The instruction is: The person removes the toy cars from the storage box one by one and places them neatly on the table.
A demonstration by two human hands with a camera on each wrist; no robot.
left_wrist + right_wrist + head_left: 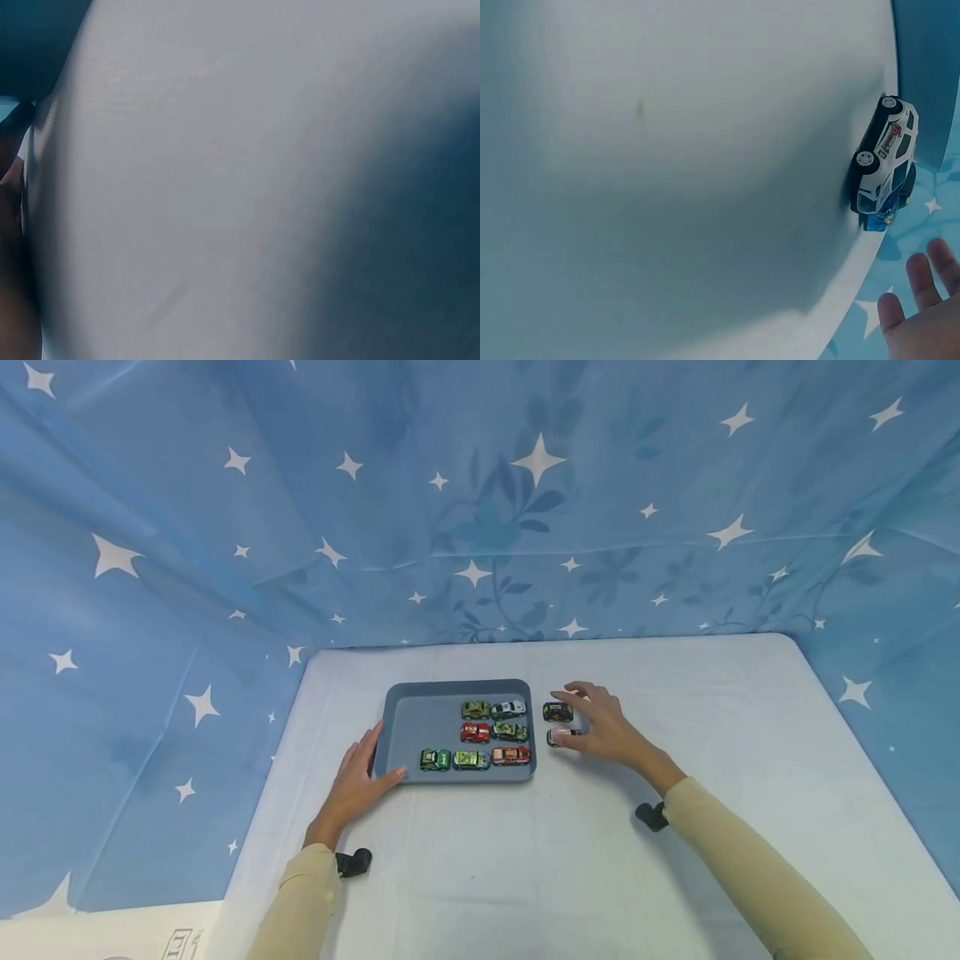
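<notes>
A grey-blue tray point(420, 727) holds several toy cars in rows toward its right side, among them a green car point(435, 760) and a red car point(475, 732). My left hand point(357, 785) rests at the tray's left end, fingers along that edge and thumb on the near rim. To the right of the tray stand a white toy car point(889, 150) and a dark toy car point(558, 712) behind it. Over these two reaches my right hand point(606, 727), thumb by the white car and fingers spread; the right wrist view shows its fingertips apart from the car.
A white-covered table point(480, 860) lies under everything. Blue star-patterned cloth point(480, 527) hangs behind it and at both sides. Each wrist wears a dark camera, such as the right wrist camera point(651, 817). Printed white material point(112, 935) shows at the lower left.
</notes>
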